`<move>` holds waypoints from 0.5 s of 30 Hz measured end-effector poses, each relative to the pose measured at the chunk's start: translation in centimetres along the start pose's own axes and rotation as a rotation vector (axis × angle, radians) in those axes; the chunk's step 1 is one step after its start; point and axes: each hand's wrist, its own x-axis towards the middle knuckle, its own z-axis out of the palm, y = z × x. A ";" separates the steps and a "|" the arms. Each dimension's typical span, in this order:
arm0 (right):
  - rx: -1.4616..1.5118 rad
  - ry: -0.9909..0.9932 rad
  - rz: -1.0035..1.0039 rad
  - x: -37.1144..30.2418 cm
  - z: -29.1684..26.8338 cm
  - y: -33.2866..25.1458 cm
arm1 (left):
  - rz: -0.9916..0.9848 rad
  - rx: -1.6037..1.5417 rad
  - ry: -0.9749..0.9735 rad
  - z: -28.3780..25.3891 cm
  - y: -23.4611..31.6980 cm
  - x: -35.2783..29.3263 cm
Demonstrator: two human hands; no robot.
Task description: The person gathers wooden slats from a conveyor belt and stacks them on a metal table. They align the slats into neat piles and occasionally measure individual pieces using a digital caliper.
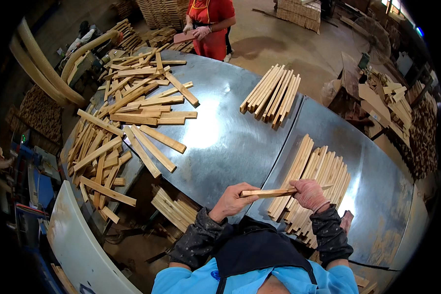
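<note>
A narrow wooden strip [269, 193] is held roughly level in front of my chest. My left hand [234, 200], bare, pinches its left end. Farther along to the right, my right hand [309, 195], in a pale pinkish work glove, has its fingers wrapped round the same strip. Beneath and beyond the right hand, a row of wooden strips [323, 169] lies side by side on the metal table [225, 161]. Part of that row is hidden by my right hand and forearm.
A bundle of strips [272, 93] lies on the table's far side. Loose strips [132, 105] are heaped at the left. More strips [171, 208] sit below the table edge. Across the table stands a person in red [211, 34], gloved hands on a flat pinkish piece.
</note>
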 end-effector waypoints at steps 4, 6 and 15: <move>0.030 0.010 0.021 -0.1 -1.1 -0.7 | -0.106 -0.178 0.104 -0.4 -1.9 -0.4; -0.022 0.005 0.030 -0.4 -2.1 -1.3 | -0.119 -0.206 0.126 -1.1 -2.8 -0.3; -0.048 -0.108 0.135 -0.6 1.6 0.8 | -0.242 -0.261 0.150 -2.7 -6.5 1.0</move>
